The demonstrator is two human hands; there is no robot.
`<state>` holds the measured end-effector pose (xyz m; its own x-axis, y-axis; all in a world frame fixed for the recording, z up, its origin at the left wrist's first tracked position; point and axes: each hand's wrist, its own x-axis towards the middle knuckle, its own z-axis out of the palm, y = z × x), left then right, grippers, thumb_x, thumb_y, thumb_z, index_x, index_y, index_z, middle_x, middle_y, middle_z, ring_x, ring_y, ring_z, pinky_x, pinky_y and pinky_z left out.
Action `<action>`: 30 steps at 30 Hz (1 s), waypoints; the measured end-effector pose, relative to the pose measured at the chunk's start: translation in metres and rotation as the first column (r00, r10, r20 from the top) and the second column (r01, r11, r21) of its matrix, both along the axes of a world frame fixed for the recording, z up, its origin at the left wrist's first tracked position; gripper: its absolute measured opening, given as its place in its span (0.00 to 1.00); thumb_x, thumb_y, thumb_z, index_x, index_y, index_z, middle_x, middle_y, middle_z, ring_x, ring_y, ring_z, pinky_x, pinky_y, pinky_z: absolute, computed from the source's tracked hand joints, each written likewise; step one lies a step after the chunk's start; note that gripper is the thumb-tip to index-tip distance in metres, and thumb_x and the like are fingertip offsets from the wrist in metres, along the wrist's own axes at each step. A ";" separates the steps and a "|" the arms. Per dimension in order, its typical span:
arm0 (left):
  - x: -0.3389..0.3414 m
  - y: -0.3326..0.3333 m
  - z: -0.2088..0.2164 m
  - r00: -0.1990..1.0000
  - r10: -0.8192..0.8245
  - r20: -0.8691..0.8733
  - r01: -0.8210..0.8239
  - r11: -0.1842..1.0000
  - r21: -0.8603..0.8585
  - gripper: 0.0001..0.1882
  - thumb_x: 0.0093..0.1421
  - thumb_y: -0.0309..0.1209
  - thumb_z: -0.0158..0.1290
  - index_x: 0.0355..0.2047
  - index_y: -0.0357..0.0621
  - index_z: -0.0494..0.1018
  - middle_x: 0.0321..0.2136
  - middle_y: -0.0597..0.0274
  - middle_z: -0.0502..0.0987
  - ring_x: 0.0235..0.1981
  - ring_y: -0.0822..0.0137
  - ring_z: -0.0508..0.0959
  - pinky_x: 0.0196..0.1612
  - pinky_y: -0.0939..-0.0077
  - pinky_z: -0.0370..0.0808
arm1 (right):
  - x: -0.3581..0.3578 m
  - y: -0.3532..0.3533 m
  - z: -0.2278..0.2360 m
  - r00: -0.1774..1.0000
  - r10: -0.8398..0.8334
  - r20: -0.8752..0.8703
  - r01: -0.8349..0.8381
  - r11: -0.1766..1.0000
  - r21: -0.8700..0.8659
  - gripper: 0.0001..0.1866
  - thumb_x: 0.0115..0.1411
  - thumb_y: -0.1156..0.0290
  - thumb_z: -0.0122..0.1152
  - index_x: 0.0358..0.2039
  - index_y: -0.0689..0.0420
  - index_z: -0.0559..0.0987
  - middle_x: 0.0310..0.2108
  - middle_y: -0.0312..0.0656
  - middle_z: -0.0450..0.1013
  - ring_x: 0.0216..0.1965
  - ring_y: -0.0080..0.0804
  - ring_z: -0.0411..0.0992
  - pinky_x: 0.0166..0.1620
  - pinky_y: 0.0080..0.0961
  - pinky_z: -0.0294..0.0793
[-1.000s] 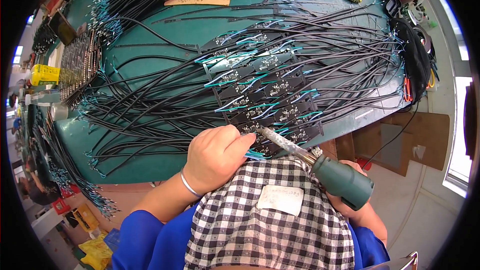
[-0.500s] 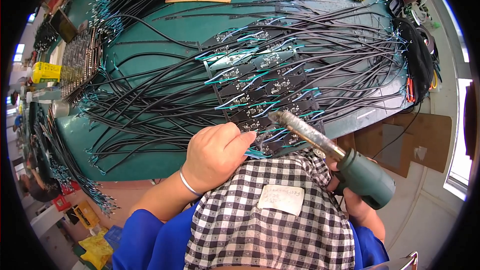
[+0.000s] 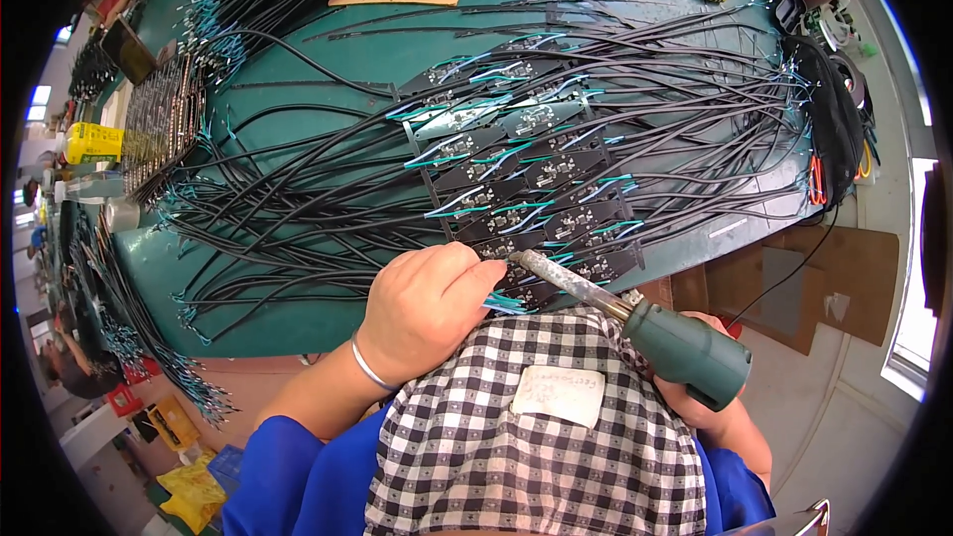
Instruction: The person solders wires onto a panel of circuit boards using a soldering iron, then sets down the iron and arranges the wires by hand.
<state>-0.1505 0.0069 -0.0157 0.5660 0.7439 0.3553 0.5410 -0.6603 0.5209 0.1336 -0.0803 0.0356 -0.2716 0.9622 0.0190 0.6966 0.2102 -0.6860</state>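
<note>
The left hand (image 3: 427,313) curls in a narrow grip on thin teal-tipped wires (image 3: 506,303) at the near edge of a row of small dark circuit boards (image 3: 526,199) on the green tabletop (image 3: 298,60). The right hand (image 3: 710,407), mostly hidden, holds a soldering iron (image 3: 635,323) by its smooth green handle, metal tip by the left fingers. The wires look light and limp, best pinched near their ends; the boards seem stiff and fragile.
</note>
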 end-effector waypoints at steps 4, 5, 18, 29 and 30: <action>-0.001 0.000 -0.001 1.000 0.017 0.016 -0.017 1.000 -0.003 0.20 0.32 0.20 0.62 0.31 0.42 0.76 0.23 0.63 0.72 0.22 0.63 0.74 0.24 0.72 0.71 | -0.003 0.000 0.001 1.000 0.005 0.000 -0.005 1.000 0.008 0.17 0.41 0.70 0.64 0.36 0.53 0.80 0.38 0.41 0.76 0.41 0.40 0.74 0.43 0.30 0.75; -0.001 -0.001 -0.001 1.000 0.019 0.015 -0.019 1.000 -0.003 0.20 0.32 0.20 0.62 0.31 0.42 0.76 0.23 0.63 0.72 0.22 0.63 0.74 0.24 0.72 0.71 | -0.004 0.001 0.001 1.000 0.008 -0.001 -0.008 1.000 0.008 0.17 0.41 0.70 0.64 0.36 0.53 0.80 0.38 0.41 0.76 0.41 0.40 0.74 0.43 0.30 0.75; 0.003 -0.002 -0.001 0.999 -0.003 -0.041 0.002 1.000 -0.019 0.18 0.36 0.24 0.59 0.32 0.42 0.75 0.26 0.63 0.70 0.24 0.63 0.74 0.25 0.71 0.71 | -0.004 -0.008 -0.007 0.686 -0.530 -0.499 0.312 0.834 -0.456 0.36 0.51 0.43 0.61 0.46 0.66 0.73 0.31 0.41 0.73 0.22 0.25 0.70 0.26 0.20 0.67; 0.010 0.003 0.004 0.999 0.028 0.017 -0.028 1.000 0.006 0.20 0.32 0.23 0.61 0.32 0.43 0.75 0.26 0.64 0.70 0.24 0.63 0.72 0.26 0.73 0.71 | 0.017 -0.012 -0.018 0.739 -0.464 -0.489 0.183 0.836 -0.517 0.21 0.52 0.74 0.57 0.47 0.62 0.68 0.26 0.41 0.75 0.27 0.31 0.74 0.39 0.29 0.73; 0.008 0.002 0.007 0.997 0.058 0.041 -0.058 0.998 -0.008 0.21 0.32 0.22 0.61 0.32 0.42 0.75 0.26 0.64 0.70 0.24 0.63 0.72 0.26 0.72 0.71 | 0.019 -0.010 -0.016 0.836 -0.373 -0.402 0.144 0.857 -0.495 0.18 0.50 0.73 0.58 0.43 0.60 0.71 0.26 0.41 0.75 0.29 0.33 0.74 0.39 0.30 0.73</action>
